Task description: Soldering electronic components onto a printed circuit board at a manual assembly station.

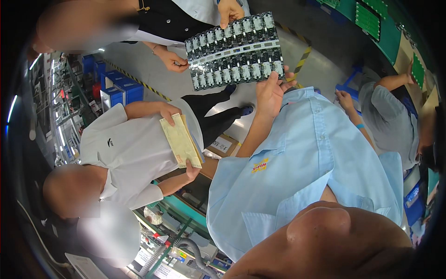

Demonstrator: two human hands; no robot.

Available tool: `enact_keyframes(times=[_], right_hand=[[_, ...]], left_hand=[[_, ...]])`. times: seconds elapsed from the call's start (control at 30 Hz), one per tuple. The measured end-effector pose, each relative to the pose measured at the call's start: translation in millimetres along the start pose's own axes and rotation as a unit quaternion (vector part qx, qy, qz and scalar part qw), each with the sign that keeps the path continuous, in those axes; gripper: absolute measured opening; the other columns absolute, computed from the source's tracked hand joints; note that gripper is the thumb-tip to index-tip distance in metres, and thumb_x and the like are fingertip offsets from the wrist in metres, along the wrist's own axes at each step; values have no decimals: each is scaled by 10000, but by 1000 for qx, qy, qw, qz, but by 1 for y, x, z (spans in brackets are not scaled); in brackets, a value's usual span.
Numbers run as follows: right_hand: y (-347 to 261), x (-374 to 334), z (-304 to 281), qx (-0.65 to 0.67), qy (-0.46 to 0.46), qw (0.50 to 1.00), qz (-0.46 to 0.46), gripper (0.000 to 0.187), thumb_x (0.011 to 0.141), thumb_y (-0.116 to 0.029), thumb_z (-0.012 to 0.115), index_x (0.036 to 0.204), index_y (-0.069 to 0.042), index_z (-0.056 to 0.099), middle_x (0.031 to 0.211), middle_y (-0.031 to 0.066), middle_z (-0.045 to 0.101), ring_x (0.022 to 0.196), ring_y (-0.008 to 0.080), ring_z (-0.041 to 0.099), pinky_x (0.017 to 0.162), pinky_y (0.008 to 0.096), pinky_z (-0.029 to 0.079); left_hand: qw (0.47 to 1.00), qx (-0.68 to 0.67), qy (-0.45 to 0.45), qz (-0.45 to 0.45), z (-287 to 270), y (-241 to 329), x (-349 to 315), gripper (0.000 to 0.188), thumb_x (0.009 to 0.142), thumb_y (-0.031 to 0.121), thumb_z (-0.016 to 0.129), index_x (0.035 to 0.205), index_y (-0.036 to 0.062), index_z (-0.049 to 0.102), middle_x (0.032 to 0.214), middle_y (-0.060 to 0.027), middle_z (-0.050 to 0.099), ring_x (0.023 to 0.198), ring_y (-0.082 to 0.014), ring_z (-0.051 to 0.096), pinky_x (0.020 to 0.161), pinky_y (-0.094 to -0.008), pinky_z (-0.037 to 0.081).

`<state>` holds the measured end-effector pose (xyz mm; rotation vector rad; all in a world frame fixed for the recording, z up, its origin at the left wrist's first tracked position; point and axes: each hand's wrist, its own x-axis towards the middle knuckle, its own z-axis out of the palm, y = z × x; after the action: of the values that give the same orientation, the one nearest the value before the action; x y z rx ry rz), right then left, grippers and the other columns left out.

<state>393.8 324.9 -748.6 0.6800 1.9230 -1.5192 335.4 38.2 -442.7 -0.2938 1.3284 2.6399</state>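
A large dark panel [234,51], covered with rows of pale shapes that look like circuit boards, is held up in front of me. My left hand [270,93] grips its lower right corner, thumb on the face and fingers behind. A co-worker's hand [230,13] pinches the panel's top edge; that person's other hand [173,60] is beside its left edge. At my right side hangs my right hand [344,99], apart from the panel. Its fingers are curled, and whatever may be in them is too small to make out. A blue band circles my right wrist.
To the left, a person in a white shirt [132,144] holds yellowish sheets [181,142]. Blue bins [121,88] stand beyond. Yellow-black tape [304,58] marks the floor. On the right, a person in grey [390,121] holds a green board [417,70] at a bench.
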Motion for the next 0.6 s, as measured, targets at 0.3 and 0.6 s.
enact_keyframes(times=[0.3, 0.6], right_hand=[[31, -8, -1, 13, 7, 999, 39, 369, 962, -353, 588, 955, 1, 690, 769, 67, 617, 701, 149, 558, 643, 280, 448], [24, -25, 1, 29, 20, 999, 36, 369, 969, -341, 582, 973, 13, 689, 772, 85, 615, 704, 157, 561, 652, 295, 459]], left_hand=[[997, -10, 54, -45, 23, -6, 11, 254, 994, 223, 540, 1170, 42, 560, 1038, -88, 651, 892, -181, 652, 741, -341, 556], [992, -7, 122, -40, 28, -6, 23, 191, 966, 278, 596, 1026, 98, 617, 868, -8, 622, 762, -112, 615, 649, -284, 511]])
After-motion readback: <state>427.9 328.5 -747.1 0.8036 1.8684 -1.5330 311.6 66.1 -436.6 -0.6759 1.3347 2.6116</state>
